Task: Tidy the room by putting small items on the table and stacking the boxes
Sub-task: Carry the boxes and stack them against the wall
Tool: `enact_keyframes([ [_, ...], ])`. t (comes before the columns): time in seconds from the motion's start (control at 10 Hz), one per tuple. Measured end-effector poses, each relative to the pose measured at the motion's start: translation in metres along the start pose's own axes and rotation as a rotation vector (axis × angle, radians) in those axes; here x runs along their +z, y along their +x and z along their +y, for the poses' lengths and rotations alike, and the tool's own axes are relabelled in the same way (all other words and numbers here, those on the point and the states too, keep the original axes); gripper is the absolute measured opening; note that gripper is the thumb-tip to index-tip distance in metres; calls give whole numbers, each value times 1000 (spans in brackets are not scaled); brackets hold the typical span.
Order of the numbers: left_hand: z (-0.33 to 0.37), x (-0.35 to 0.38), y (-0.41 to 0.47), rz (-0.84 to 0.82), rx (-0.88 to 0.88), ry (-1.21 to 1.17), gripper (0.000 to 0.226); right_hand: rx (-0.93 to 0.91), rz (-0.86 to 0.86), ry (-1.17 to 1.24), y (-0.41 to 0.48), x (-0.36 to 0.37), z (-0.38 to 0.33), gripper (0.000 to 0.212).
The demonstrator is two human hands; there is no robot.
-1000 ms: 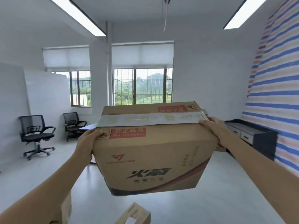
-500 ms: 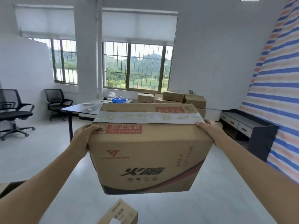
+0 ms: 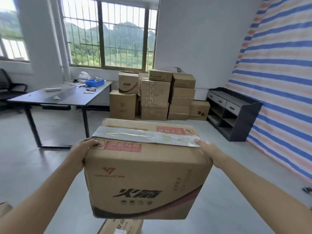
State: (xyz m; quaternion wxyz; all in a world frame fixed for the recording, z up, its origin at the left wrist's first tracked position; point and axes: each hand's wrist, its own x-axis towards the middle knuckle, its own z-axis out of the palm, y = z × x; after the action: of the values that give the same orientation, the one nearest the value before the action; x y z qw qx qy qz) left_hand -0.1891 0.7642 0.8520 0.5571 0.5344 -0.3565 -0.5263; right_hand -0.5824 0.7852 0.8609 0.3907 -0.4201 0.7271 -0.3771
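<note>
You've brought the box (image 3: 145,174) nearer the pile (image 3: 155,95) beyond your fingers (image 3: 94,142); left hand (image 3: 81,153) and right hand (image 3: 208,152) clamp its sides, thumbs hooked on top.

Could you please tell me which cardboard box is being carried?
The taped box, held between the left hand and right hand; the stack and floor box rest untouched.

A brown cardboard box (image 3: 143,179), taped shut on top, with red labels and black print, is up in the air, the left hand (image 3: 79,153) and right hand (image 3: 209,154) gripping its upper side corners. A stack (image 3: 155,95) of similar boxes stands by the far wall, beside the dark worktop (image 3: 67,97) carrying small items (image 3: 91,89).
</note>
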Motion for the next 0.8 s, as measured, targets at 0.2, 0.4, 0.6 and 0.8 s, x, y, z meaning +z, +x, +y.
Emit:
enact_keyframes([
  [0.2,-26,91,67,-164,-90,111,16,156,114,67,48,-52,32,48],
  [0.4,-25,188,134,-185,-67,188,20,101,154,166,143,-109,25,54],
  [0.6,-7,260,216,-158,-5,180,26,89,117,228,251,-129,13,43],
  [0.8,-8,292,275,-194,-90,271,29,123,135,266,345,-128,11,33],
])
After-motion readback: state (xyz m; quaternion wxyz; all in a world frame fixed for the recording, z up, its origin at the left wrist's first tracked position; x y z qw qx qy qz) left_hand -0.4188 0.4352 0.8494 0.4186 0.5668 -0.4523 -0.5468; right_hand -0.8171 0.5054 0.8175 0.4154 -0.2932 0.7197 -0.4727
